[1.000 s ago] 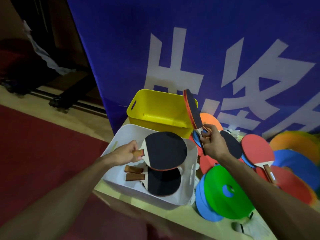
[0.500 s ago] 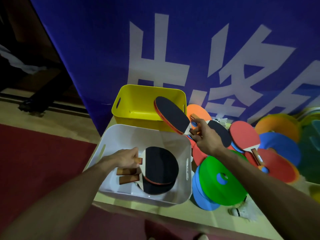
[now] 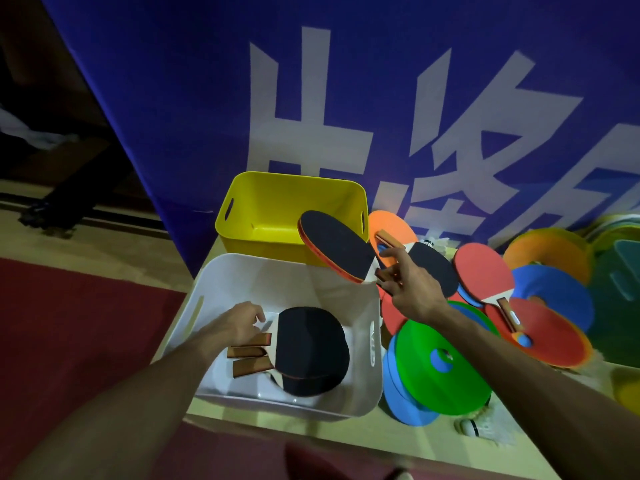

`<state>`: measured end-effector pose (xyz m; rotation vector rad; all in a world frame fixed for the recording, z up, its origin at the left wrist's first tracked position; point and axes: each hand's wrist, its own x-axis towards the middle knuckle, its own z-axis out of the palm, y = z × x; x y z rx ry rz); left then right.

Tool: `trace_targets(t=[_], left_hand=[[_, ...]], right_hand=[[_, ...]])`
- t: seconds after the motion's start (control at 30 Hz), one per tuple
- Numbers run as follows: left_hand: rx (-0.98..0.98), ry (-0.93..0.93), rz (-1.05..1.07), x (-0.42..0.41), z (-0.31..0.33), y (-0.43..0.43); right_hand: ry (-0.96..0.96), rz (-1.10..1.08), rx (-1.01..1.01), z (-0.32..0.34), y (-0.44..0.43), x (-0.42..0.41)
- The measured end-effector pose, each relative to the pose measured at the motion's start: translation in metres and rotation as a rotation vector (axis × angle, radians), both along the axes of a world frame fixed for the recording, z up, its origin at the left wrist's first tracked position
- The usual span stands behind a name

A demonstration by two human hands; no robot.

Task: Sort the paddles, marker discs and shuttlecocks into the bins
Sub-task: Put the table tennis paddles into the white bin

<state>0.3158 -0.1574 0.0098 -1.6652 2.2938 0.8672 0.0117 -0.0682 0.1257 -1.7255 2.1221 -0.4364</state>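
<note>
The left hand [image 3: 242, 323] no longer carries the black paddle [image 3: 310, 341] above the white bin [image 3: 277, 282]. That paddle now lies flat on the two already in the bin, with its handle beside theirs. The fingers are off the handle and loosely curled just above it. The right hand [image 3: 412, 289] has tipped the red-and-black paddle [image 3: 334, 245] from upright and edge-on to a low leftward slant, black face up. Its blade now reaches over the near right corner of the yellow bin [image 3: 277, 202].

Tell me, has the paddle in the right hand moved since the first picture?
Yes. The paddle swung leftward and down from upright, now across a corner of the yellow bin.
</note>
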Motion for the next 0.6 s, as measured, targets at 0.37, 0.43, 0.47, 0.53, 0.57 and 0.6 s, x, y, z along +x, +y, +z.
trace_targets(t=[0.37,0.43,0.47,0.53,0.57,0.6], left_hand=[[0.094,0.614,0.190,-0.012,0.084,0.018],[0.070,0.655,0.178,-0.015,0.097,0.025],[0.057,0.691,0.183,-0.018,0.103,0.028],[0.028,0.787,0.224,-0.027,0.115,0.033],[0.016,0.848,0.268,-0.032,0.123,0.036],[0.005,0.913,0.333,-0.037,0.131,0.040]], right_hand=[[-0.227,0.090,-0.036,0.007,-0.012,0.029],[-0.332,0.066,-0.049,0.009,-0.014,0.036],[-0.382,0.050,-0.060,0.011,-0.015,0.040],[-0.434,0.030,-0.079,0.013,-0.019,0.046],[-0.455,0.027,-0.076,0.014,-0.020,0.049],[-0.471,0.027,-0.071,0.014,-0.021,0.050]])
